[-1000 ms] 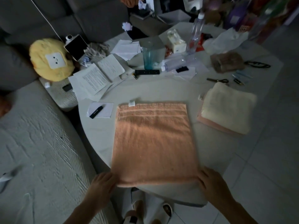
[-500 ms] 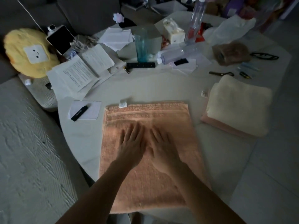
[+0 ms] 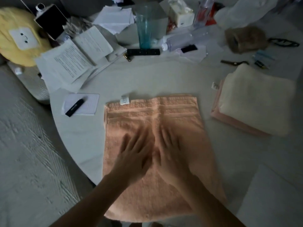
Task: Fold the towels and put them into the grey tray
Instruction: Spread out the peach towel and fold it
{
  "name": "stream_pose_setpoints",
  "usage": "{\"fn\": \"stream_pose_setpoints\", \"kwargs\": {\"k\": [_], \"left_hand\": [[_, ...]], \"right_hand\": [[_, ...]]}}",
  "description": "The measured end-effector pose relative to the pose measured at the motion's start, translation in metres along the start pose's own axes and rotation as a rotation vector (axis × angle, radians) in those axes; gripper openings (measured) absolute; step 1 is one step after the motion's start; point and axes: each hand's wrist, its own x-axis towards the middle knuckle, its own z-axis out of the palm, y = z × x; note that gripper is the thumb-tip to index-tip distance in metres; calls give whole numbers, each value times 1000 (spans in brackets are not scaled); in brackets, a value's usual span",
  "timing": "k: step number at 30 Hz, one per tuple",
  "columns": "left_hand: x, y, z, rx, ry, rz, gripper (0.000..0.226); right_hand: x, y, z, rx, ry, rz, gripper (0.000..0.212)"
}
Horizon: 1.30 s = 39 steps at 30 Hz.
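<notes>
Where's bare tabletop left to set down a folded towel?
Bare: the strip between the orange towel and the remote; a band between that towel and the cream towel stack; a patch left of it, below the notepad. Crowded: the far edge, with papers, blue cup and bottle.

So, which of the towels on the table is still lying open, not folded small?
The orange towel under both flat hands, the left hand and the right hand. The cream towel is folded on a pink one.
</notes>
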Motion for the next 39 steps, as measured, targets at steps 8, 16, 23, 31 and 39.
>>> {"fn": "stream_pose_setpoints", "kwargs": {"k": [8,16,23,31,39], "left_hand": [[-14,-38,-14,25,-93,-198,86],[27,-5,-19,-50,8,-74,59],[5,-34,-18,2,-51,-226,82],[61,-19,-12,-96,-19,-284,60],[107,-72,-24,-127,-173,-170,113]], "right_hand": [[-25,39,-11,-241,-11,142,79],[-6,12,0,-123,-48,-27,69],[-33,45,-16,-221,-68,185,79],[-6,5,1,-101,-12,20,75],[12,-4,4,-103,23,183,81]]}}
